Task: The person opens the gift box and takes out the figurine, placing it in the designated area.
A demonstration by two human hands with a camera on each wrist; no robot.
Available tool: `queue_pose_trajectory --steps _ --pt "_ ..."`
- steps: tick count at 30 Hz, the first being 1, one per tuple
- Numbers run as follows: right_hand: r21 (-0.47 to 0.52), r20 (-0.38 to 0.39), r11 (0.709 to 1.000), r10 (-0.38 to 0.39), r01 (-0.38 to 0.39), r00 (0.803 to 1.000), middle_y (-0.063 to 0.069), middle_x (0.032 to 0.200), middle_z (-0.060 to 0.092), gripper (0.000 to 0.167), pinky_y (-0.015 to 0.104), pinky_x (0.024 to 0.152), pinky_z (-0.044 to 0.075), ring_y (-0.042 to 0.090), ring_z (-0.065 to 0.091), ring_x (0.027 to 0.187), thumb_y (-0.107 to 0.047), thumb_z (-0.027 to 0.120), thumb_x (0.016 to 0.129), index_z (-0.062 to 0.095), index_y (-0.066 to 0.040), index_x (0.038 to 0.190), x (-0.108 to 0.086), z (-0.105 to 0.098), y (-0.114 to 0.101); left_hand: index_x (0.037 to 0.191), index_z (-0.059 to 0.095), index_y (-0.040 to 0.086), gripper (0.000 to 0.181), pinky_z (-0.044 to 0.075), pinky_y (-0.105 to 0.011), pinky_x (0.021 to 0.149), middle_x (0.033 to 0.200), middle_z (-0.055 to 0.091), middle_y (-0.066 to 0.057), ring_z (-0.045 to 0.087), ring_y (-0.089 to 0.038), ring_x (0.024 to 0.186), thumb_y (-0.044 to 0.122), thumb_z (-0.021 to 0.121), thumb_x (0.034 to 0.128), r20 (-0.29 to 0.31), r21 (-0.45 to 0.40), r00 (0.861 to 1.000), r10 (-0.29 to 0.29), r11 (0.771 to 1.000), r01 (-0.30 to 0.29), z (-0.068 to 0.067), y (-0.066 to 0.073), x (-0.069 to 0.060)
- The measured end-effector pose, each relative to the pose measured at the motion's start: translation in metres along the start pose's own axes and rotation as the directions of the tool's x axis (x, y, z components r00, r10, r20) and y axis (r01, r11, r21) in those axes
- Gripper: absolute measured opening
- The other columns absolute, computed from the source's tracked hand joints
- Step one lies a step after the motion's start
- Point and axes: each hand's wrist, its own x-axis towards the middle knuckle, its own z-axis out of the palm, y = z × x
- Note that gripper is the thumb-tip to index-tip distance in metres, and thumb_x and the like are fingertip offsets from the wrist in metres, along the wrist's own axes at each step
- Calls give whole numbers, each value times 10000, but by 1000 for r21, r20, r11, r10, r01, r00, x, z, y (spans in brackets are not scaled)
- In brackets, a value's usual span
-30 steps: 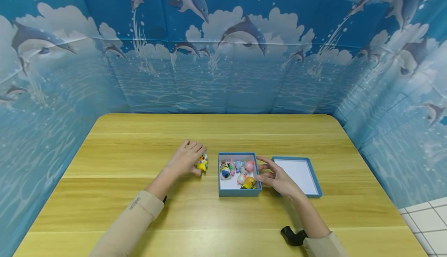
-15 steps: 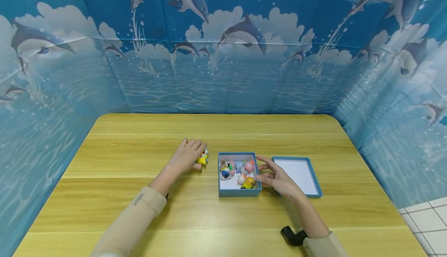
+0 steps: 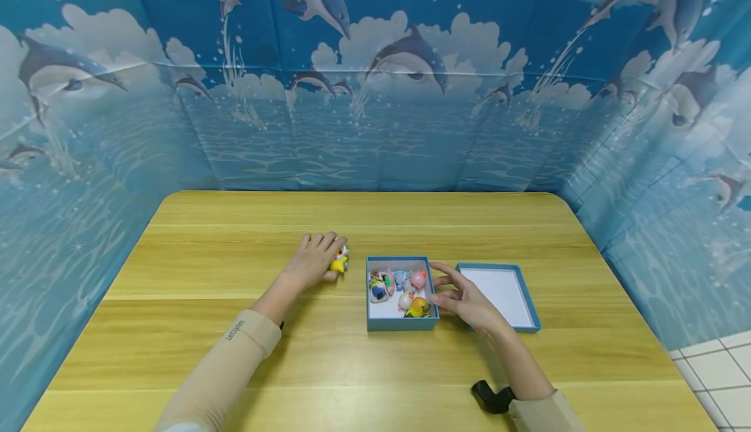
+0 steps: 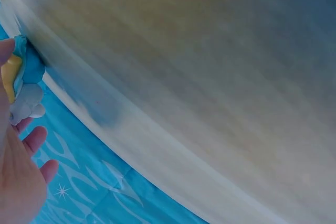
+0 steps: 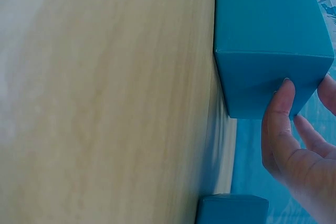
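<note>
My left hand (image 3: 313,262) holds a small figure with a yellow star shape (image 3: 338,264) between thumb and fingers, left of a blue box (image 3: 403,324). In the left wrist view, yellow, blue and grey parts of the figure (image 4: 27,102) show beside the hand (image 4: 18,177). Several small toys lie in the box, among them a pink one (image 3: 418,279) and a yellow-orange one (image 3: 418,307). The fingertips of my right hand (image 3: 469,302) touch the box's right side, loosely bent; the right wrist view shows that hand (image 5: 304,150) against the blue wall (image 5: 262,82).
A shallow blue lid with a white inside (image 3: 499,295) lies right of the box, partly behind my right hand. Both stand on a wooden table (image 3: 352,380). Beyond its back edge hangs a dolphin-patterned curtain (image 3: 375,139). A black object (image 3: 491,398) is at my right wrist.
My left hand and the yellow figure have shifted a little toward the back of the table. The right hand, box and lid have stayed in place.
</note>
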Motion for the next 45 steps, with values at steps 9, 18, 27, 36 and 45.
queue_pose_trajectory --steps 9,18,27,36,45 --pt "13 -6 1000 7 -7 1000 237 1208 385 643 301 761 508 277 559 972 -50 595 871 272 -94 1425 0 1 0 1409 277 114 720 288 -490 976 1338 336 -119 367 -315 1168 418 607 846 60 -69 998 -20 997 24 -2 -1 0" --pt "19 -4 1000 9 -9 1000 217 1206 379 645 290 764 503 263 562 975 -65 601 870 274 -103 1425 1 0 2 1422 254 122 764 299 -487 964 1332 331 -127 369 -307 1147 435 623 830 49 -58 999 -22 998 25 0 -1 0" --pt "15 -4 1000 12 -12 1000 216 1208 373 645 300 773 502 265 559 980 -66 601 871 274 -106 1424 1 -1 2 1429 235 131 829 281 -515 985 1354 319 -131 353 -306 1174 464 651 794 40 -91 999 -34 995 37 0 -2 -1" --pt "18 -2 1000 13 -13 1000 218 1209 369 645 293 772 501 255 556 966 -69 600 872 272 -105 1426 1 -1 2 1434 232 144 837 247 -522 1011 1394 309 -117 326 -304 1225 461 657 787 34 -111 998 -57 992 60 -23 2 -5" --pt "16 -3 1000 13 -13 1000 216 1208 369 642 301 776 501 263 558 973 -67 599 872 273 -104 1424 1 0 2 1446 227 207 759 218 -515 1026 1423 309 -81 320 -292 1257 505 573 840 15 -112 1000 16 994 -14 -49 21 2"
